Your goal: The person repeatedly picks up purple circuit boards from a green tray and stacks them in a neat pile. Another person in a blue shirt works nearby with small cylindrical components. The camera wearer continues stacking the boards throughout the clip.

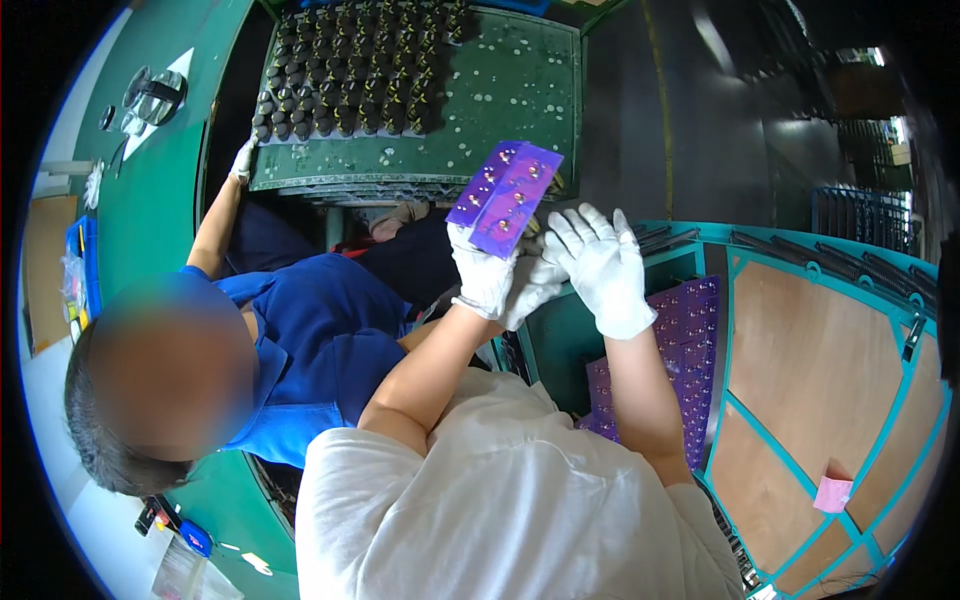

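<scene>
My left hand (484,272), in a white glove, is closed on two overlapping purple boards (517,197) dotted with small shiny parts, held up at a tilt. To the right of them, my right hand (603,268), also gloved, has its fingers spread and nothing in it. A co-worker's gloved hand (530,293) shows partly behind my left hand; what it touches is hidden. More purple boards (684,345) with the same small parts stand in a teal-framed cart below my right forearm.
A worn green tray (510,100) ahead carries rows of dark cylindrical pieces (345,75). At left, a person in a blue shirt (310,340) rests one gloved hand (243,160) by the tray's corner. A wooden-panelled teal frame (815,350) is at right, beyond it dark floor (725,150).
</scene>
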Demonstrator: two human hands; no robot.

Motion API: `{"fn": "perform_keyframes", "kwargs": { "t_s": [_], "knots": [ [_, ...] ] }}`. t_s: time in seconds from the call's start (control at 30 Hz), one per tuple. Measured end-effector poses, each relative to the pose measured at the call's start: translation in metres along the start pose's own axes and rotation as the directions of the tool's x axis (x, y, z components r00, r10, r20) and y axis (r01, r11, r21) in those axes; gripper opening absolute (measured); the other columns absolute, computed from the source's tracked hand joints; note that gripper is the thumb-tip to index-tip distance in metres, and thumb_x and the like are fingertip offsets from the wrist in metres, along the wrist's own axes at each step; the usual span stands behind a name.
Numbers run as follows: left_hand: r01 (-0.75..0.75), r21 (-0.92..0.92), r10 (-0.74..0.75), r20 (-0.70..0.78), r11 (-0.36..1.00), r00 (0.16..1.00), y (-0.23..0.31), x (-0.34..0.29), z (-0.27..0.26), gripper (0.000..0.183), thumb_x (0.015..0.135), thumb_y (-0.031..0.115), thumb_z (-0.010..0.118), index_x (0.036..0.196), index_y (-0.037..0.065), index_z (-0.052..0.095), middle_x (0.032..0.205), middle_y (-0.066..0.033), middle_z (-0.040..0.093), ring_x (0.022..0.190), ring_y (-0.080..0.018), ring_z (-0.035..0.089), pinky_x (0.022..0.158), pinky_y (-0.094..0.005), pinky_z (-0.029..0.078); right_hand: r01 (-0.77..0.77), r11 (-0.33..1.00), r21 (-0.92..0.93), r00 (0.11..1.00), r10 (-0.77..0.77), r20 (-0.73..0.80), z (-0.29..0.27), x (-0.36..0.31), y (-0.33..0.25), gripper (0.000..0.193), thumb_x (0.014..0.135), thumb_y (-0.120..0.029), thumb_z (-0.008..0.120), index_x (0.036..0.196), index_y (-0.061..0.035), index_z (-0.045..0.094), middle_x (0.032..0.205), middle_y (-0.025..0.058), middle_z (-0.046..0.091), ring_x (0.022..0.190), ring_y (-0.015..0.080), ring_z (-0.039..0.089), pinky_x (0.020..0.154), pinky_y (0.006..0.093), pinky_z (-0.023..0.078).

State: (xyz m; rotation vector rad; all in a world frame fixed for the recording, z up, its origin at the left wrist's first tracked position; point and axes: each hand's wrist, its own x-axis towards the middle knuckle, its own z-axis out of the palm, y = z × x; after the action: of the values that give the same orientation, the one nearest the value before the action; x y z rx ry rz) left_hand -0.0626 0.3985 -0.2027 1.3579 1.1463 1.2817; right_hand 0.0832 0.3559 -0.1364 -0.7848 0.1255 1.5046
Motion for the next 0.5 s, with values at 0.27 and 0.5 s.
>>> {"fn": "perform_keyframes", "kwargs": {
  "t_s": [0.27, 0.5],
  "knots": [
    [0.122, -0.237, -0.134, -0.037, 0.964, 0.990, 0.019, -0.001, -0.029, 0.032, 0.075, 0.000, 0.058, 0.108, 0.003, 0.055, 0.094, -0.0060, 0.060, 0.081, -0.0142, 0.058, 0.068, -0.0243, 0.048, 0.007, 0.999, 0.041, 0.985, 0.000, -0.171, -0.066, -0.047, -0.023, 0.045, 0.090, -0.037, 0.045, 0.107, 0.0038, 0.051, 0.118, 0.0204, 0.051, 0.112, 0.0344, 0.048, 0.094, 0.0455, 0.040],
    [-0.003, -0.198, -0.039, -0.207, 0.980, 0.978, -0.031, -0.016, -0.040, 0.033, 0.074, 0.003, 0.060, 0.107, 0.002, 0.056, 0.095, -0.0034, 0.060, 0.080, -0.0107, 0.056, 0.065, -0.0211, 0.045, 0.013, 0.997, 0.082, 0.978, 0.005, -0.208, -0.101, -0.074, -0.019, 0.041, 0.091, -0.037, 0.042, 0.101, 0.0010, 0.054, 0.114, 0.0184, 0.053, 0.107, 0.0335, 0.051, 0.090, 0.0446, 0.043]
  ]
}}
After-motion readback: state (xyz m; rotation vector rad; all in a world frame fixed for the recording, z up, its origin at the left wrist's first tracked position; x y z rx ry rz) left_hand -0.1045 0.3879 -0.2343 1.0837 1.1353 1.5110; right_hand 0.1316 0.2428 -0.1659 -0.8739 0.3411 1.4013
